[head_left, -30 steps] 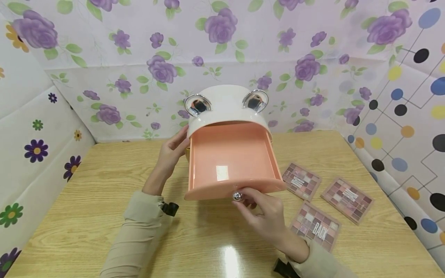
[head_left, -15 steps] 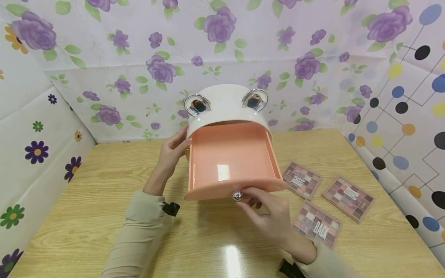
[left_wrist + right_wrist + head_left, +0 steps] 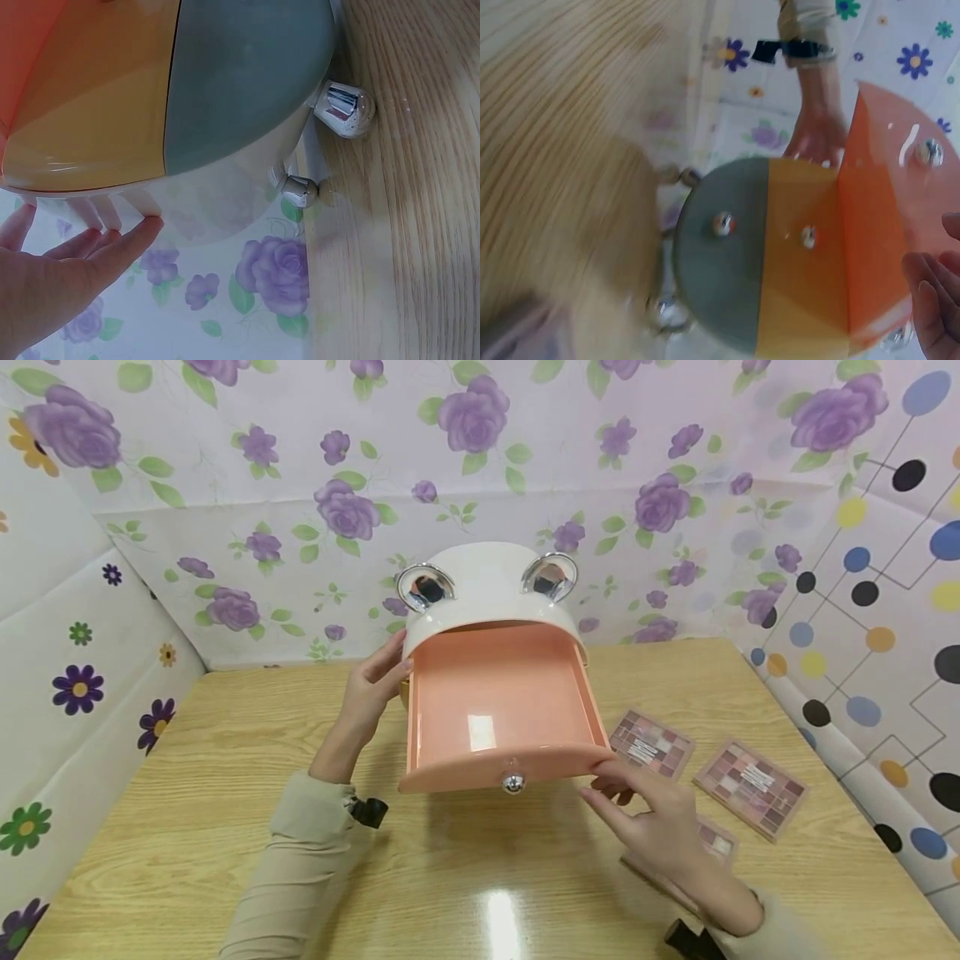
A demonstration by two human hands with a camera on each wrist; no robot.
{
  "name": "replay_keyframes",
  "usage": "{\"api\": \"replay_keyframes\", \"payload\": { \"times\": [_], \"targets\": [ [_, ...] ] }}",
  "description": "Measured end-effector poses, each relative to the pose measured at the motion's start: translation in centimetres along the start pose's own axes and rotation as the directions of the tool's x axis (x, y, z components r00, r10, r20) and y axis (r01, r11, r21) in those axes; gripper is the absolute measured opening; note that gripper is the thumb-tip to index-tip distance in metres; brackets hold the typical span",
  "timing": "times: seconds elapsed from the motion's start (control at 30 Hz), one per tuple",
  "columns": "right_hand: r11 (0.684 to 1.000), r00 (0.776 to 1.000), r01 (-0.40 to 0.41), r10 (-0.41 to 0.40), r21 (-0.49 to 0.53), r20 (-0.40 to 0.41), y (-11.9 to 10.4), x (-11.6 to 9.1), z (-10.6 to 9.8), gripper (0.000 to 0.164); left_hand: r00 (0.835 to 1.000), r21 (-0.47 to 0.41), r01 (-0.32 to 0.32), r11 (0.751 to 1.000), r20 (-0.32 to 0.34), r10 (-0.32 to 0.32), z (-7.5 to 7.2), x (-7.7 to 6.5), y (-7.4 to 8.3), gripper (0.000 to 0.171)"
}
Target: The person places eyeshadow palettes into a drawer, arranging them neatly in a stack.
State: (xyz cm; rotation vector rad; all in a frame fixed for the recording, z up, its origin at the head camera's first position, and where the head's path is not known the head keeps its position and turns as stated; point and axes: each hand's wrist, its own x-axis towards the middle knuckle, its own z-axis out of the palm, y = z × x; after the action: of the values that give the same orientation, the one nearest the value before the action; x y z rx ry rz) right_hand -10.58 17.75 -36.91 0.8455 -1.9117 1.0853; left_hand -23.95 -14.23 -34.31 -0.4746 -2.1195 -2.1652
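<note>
A white frog-shaped drawer box (image 3: pixel 487 593) with two shiny eyes stands on the table. Its pink top drawer (image 3: pixel 502 693) is pulled out, and nothing lies inside. Against the box's left side rests my left hand (image 3: pixel 367 689), fingers fairly straight along the white shell in the left wrist view. My right hand (image 3: pixel 660 818) is at the right corner of the drawer front, fingers loosely bent and holding nothing. The silver knob (image 3: pixel 513 783) stands free at the middle of that front. An ochre drawer (image 3: pixel 802 277) and a grey-green drawer (image 3: pixel 724 285) below are closed.
Two eyeshadow palettes (image 3: pixel 752 789) lie on the wooden table (image 3: pixel 225 760) to the right. A third palette (image 3: pixel 717 841) is partly hidden under my right hand and wrist. Silver feet (image 3: pixel 345 109) carry the box. Behind it hangs a flowered cloth (image 3: pixel 300 568).
My right hand has let go of the silver knob and moved right to the corner of the drawer front. The drawer stays pulled out, and my left hand has stayed in place.
</note>
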Motion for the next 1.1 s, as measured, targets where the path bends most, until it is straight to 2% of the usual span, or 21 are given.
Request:
{"api": "replay_keyframes", "payload": {
  "times": [0.17,0.3,0.4,0.47,0.53,0.6,0.77,0.9,1.1],
  "targets": [
    [0.999,0.998,-0.032,0.034,-0.035,0.057,1.2,-0.4,-1.6,0.031,1.0,0.004,0.0,1.0,0.0,0.0,-0.1,0.0,-0.1,0.053],
    [0.995,0.989,-0.086,0.091,-0.049,0.119,2.0,-0.6,-2.5,0.022,1.0,0.007,-0.007,1.0,-0.004,0.007,-0.2,0.0,-0.1,0.052],
    [0.991,0.985,-0.091,0.104,-0.093,0.139,2.9,-0.7,-3.0,0.015,1.0,0.005,-0.01,1.0,-0.009,0.01,-0.2,0.0,-0.1,0.052],
    [0.983,0.98,-0.103,0.127,-0.154,0.155,3.6,-0.8,-3.3,0.019,1.0,0.003,-0.009,1.0,-0.011,0.009,-0.2,0.0,-0.1,0.052],
    [0.966,0.965,-0.137,0.18,-0.221,0.188,4.4,-1.0,-3.7,0.027,1.0,0.006,-0.006,1.0,-0.012,0.006,-0.2,0.0,-0.1,0.052],
    [0.941,0.94,-0.187,0.255,-0.281,0.226,5.2,-1.3,-4.2,0.035,1.0,0.005,-0.004,1.0,-0.014,0.004,-0.2,0.1,-0.1,0.052],
    [0.877,0.856,-0.304,0.423,-0.373,0.297,7.3,-1.9,-5.0,0.056,1.0,-0.005,-0.013,1.0,-0.015,0.013,-0.1,0.1,-0.2,0.052],
    [0.845,0.801,-0.362,0.498,-0.394,0.333,8.9,-2.4,-5.6,0.069,1.0,-0.007,-0.019,1.0,-0.019,0.019,-0.1,0.2,-0.2,0.051],
    [0.815,0.725,-0.432,0.568,-0.386,0.389,11.5,-3.1,-6.4,0.076,1.0,0.001,-0.017,1.0,-0.02,0.017,0.0,0.1,-0.3,0.051]
  ]
}}
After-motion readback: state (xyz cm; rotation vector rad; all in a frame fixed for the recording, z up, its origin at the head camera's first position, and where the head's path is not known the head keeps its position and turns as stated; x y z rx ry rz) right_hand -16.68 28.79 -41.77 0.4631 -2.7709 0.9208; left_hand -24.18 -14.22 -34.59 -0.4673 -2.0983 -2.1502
